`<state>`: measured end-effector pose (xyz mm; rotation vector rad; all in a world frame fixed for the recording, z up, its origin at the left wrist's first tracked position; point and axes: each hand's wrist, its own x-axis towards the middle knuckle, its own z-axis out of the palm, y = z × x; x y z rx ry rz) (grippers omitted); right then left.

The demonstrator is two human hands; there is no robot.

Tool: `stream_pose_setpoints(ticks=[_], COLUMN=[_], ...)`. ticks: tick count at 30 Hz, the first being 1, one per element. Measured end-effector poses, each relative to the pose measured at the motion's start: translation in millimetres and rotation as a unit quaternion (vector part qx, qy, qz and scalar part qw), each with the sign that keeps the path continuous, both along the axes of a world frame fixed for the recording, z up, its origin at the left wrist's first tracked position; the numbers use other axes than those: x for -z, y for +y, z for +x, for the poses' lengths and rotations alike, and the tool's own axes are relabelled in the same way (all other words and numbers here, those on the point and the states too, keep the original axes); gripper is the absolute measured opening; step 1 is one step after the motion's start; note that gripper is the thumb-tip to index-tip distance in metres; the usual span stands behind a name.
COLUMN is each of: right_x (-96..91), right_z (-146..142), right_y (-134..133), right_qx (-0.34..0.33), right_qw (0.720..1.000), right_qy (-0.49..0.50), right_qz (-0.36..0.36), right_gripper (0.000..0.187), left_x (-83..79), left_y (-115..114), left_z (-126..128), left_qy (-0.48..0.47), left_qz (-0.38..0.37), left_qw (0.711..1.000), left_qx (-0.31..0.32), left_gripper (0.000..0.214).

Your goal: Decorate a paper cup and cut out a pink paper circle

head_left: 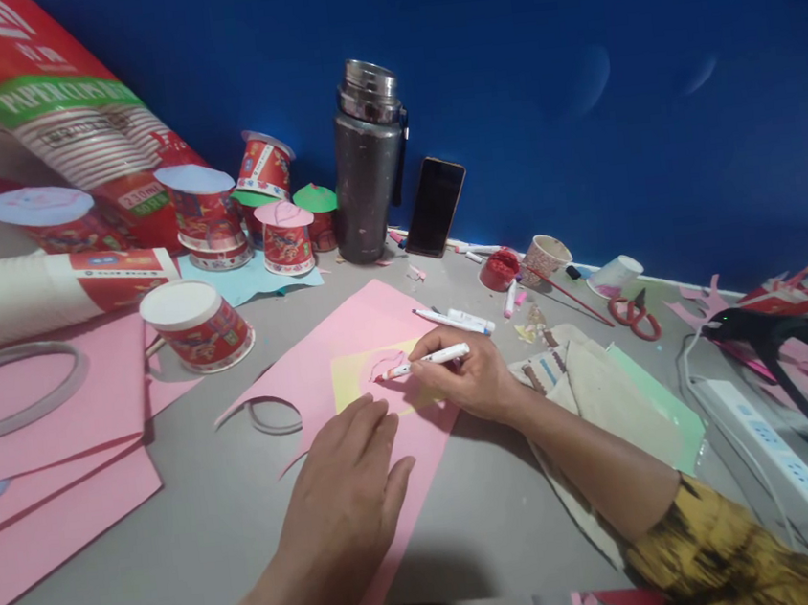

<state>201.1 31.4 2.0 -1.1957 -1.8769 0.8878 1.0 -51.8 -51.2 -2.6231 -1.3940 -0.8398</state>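
Observation:
My right hand (470,372) pinches a white marker (430,359) with a red tip. The tip touches a yellow sheet (344,378), where a pink outline is drawn. That sheet lies on a larger pink paper (376,307) with a curved piece cut from its left side. My left hand (353,471) rests flat on the papers, fingers stretched out, at the yellow sheet's lower edge. Two more markers (453,320) lie just beyond my right hand. Part of the yellow sheet is hidden under my hands.
Left are a red paper cup (201,333), folded pink sheets (55,493) and a grey ring (15,387). Behind stand several decorated cups (287,243), a dark flask (367,172) and a phone (435,205). Right are scissors (634,315), a cloth (594,398) and a power strip (765,443).

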Motion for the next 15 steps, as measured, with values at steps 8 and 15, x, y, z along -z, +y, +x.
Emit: stream_pose_setpoints(ticks=[8, 15], right_x=[1.4, -2.9], right_z=[-2.6, -2.7], right_y=[0.6, 0.1], right_qx=[-0.009, 0.003], right_qw=[1.0, 1.0], right_qy=[-0.013, 0.014], right_qz=[0.007, 0.015], right_gripper=[0.016, 0.015], left_x=[0.4, -1.5], left_y=[-0.2, 0.9], left_z=[-0.9, 0.3], left_qy=[-0.017, -0.005], left_qz=[-0.018, 0.0], left_qw=[1.0, 1.0], left_qx=[0.001, 0.001], left_gripper=[0.03, 0.029])
